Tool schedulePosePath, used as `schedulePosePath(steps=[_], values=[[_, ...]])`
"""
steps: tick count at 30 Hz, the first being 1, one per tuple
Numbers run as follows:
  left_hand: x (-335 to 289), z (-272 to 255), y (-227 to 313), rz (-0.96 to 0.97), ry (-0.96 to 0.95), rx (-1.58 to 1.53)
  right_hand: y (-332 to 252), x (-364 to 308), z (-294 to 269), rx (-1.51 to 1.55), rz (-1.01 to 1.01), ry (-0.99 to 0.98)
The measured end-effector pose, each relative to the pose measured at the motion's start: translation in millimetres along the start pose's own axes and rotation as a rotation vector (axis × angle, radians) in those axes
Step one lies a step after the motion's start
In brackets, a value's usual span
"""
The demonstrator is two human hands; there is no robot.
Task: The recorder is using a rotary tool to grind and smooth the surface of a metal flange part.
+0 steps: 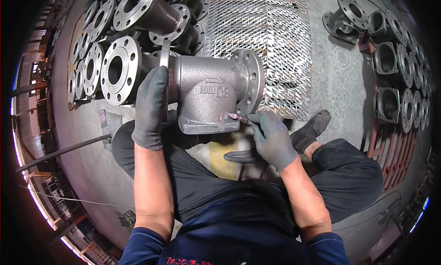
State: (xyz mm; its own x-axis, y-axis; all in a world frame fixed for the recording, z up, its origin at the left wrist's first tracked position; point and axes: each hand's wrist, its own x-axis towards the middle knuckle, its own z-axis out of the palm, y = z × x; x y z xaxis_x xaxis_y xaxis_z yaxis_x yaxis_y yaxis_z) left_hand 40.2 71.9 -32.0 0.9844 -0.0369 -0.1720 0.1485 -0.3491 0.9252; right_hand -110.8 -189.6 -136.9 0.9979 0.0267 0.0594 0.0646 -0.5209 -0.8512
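A grey cast-metal valve body (pixel 197 97) with round bolt flanges at both ends lies in front of me. Raised lettering and an arrow show on its side, and its square-edged outlet points toward me. My left hand (pixel 150 106), in a dark grey glove, is closed around the rim of the left flange. In my gloved right hand (pixel 274 139) is a slim die grinder (pixel 244 120). Its pink pointed tip meets the casting's surface near the lower right of the body. Most of the grinder is hidden by my fingers.
Several flanged castings (pixel 120 70) are stacked at the upper left. More castings (pixel 387 58) stand in rows at the right, by a reddish metal rack (pixel 390 159). A raised-mesh metal grating (pixel 257 26) lies beyond the work. A dark bar (pixel 69 152) juts in at left.
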Motion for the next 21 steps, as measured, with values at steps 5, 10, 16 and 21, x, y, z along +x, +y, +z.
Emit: schedulePosePath(steps=[5,10,16,21], values=[[-2.6,-0.2,0.6,-0.022,0.029,0.004,-1.2,6.0,-5.8,-0.029,-0.058,-0.028],[2.6,-10.5,-15.7,0.165,-0.041,0.112,-3.9,10.8,-14.0,-0.107,-0.128,-0.101],[-1.5,-2.8,-11.7,0.142,-0.026,0.019,-5.9,7.1,-10.1,-0.058,-0.070,-0.032],[-2.4,-9.2,-3.0,-0.061,-0.106,-0.090,-12.4,7.9,-13.8,-0.160,-0.130,-0.032]])
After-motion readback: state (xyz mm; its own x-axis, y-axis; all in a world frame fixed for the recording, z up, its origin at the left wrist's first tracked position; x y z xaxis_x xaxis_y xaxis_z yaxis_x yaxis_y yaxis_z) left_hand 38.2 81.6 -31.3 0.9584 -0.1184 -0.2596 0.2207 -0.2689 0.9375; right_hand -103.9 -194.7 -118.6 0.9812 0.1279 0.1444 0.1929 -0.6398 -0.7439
